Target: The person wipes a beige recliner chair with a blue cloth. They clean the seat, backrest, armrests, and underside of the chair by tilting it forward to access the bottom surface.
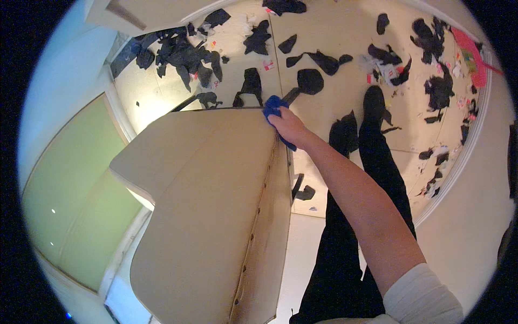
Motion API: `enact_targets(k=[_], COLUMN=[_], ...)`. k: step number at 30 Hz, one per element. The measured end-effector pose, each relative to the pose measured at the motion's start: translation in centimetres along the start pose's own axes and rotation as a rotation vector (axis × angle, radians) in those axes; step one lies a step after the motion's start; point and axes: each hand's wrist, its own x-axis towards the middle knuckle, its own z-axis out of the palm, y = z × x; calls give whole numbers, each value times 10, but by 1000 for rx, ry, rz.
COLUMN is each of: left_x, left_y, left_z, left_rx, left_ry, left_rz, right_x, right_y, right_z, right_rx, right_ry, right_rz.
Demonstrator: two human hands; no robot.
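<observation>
My right hand (pixel 288 126) grips a bunched blue cloth (pixel 273 106) at the far right corner of a beige counter-like piece of furniture (pixel 202 194). The cloth touches the corner, and part of it hangs down below my hand. The top has a curved, notched outline on its left. Along its right edge, a row of dark round spots (pixel 251 237) runs towards me above a side panel (pixel 269 243). My left hand is out of view.
Black scraps (pixel 182 54) and red-and-white bits (pixel 390 73) litter the tiled floor (pixel 344 28). My legs in black trousers (pixel 336 259) stand right of the furniture. A red plastic object (pixel 469 52) lies by the right wall. At left is a green panel (pixel 85 190).
</observation>
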Motion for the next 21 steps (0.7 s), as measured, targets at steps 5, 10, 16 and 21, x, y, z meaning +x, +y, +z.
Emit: enact_targets(k=[5, 10, 16, 21], left_x=[3, 8, 6, 16], left_y=[11, 20, 28, 32], left_z=[-5, -16, -15, -11], left_rx=[-46, -68, -62, -89], left_ry=[-45, -178, -106, -62], left_rz=[-164, -283, -295, -429], right_x=[-94, -179, -109, -133], right_y=[-86, -161, -149, -164], right_z=[-12, -19, -1, -6], right_rx=[-161, -317, -426, -564], right_ry=[-399, -532, -481, -548], right_rz=[-128, -488, -274, -166])
